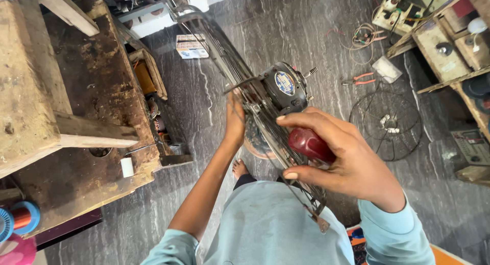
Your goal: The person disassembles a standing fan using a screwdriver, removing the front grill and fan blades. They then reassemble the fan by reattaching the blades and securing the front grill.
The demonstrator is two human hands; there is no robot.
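Right hand (339, 160), lower centre-right: fingers wrapped round a dark red screwdriver handle (310, 144), held against the wire fan guard (265, 117). Left hand (235, 117), frame centre, grips the guard's wires just beside the fan motor (286, 89). Guard runs tilted from top centre down to lower right. Farther off: pliers (360, 80) and a second round guard (386, 124) on the grey floor, right. Wooden workbench (61, 101) fills the left.

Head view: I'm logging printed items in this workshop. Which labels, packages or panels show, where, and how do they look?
Oval label: on the dark fan motor above the hands, blue with pale rim.
Small box: on the grey floor, upper middle, white and blue.
Meter panel: right edge on the floor, pale, rectangular, with red.
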